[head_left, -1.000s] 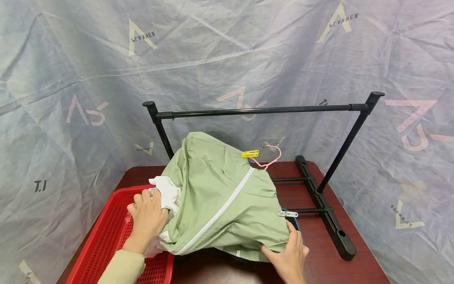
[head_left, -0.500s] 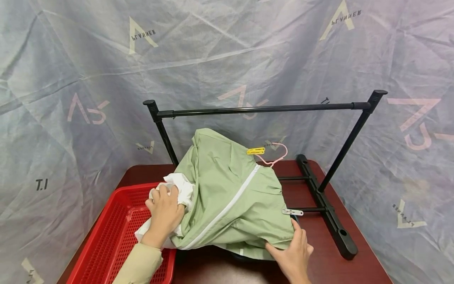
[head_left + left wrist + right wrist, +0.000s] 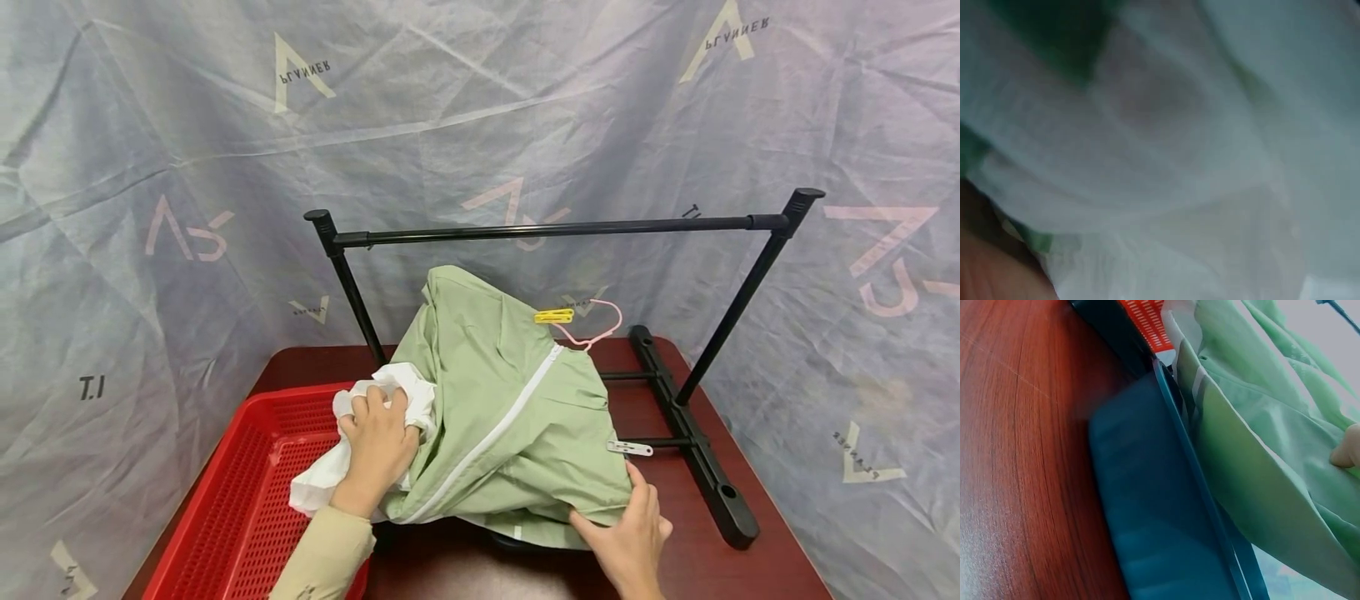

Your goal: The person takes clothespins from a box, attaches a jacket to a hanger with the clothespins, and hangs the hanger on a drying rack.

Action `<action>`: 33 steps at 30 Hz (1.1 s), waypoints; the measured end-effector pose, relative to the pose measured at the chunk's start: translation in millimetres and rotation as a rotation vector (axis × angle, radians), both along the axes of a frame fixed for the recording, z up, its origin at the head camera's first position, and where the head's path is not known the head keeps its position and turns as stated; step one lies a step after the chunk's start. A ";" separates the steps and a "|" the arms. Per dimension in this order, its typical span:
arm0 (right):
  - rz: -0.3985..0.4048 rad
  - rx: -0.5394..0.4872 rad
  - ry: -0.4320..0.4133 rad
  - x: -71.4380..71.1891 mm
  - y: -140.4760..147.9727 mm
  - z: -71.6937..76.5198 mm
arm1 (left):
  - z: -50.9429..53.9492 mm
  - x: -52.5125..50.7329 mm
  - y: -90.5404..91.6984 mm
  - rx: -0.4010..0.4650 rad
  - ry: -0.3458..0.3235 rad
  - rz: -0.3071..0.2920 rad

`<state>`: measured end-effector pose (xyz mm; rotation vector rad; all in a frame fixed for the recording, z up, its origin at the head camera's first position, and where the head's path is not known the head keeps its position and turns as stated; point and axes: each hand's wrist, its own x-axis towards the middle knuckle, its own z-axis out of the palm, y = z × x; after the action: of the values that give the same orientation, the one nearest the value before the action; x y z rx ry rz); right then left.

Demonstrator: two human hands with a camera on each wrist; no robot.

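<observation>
A light green jacket [image 3: 487, 375] with a white zip lies spread in the middle of the head view. From its top edge sticks the hook of a pink hanger [image 3: 617, 315], beside a yellow clothespin [image 3: 553, 317]; a white clothespin [image 3: 630, 448] is on its right edge. My left hand [image 3: 377, 454] grips bunched white cloth [image 3: 411, 387] at the jacket's left side; that cloth fills the left wrist view, blurred. With thumb and fingers on either side, my right hand [image 3: 632, 529] holds the jacket's lower right edge. Below the jacket stands a dark blue basin [image 3: 1160, 506], mostly hidden.
To the left stands a red perforated basket [image 3: 213, 492]. A black rack [image 3: 555, 230] spans the back of the dark red table [image 3: 450, 567], its right foot [image 3: 697, 450] lying along the table's right side. A printed grey sheet [image 3: 187, 125] hangs behind.
My left hand has moved right, drawing the white cloth out from over the red basket toward the jacket. The jacket, hanger and right hand have shifted slightly right together.
</observation>
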<state>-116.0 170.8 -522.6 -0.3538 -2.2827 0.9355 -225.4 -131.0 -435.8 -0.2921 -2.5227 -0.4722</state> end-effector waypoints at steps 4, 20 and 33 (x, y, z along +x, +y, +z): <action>-0.012 -0.014 -0.029 -0.1 0.9 1.0 | 0.1 -0.5 8.5 0.012 0.007 -0.005; -0.046 -0.054 -0.125 0.9 3.7 6.3 | 3.6 1.9 45.2 0.039 -0.083 -0.009; -0.069 -0.077 -0.129 1.5 7.3 7.1 | 5.0 5.2 73.4 0.069 -0.082 -0.014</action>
<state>-114.5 178.1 -515.6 -0.5369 -2.3382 0.9936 -220.2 -57.6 -430.8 -0.2700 -2.5785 -0.5863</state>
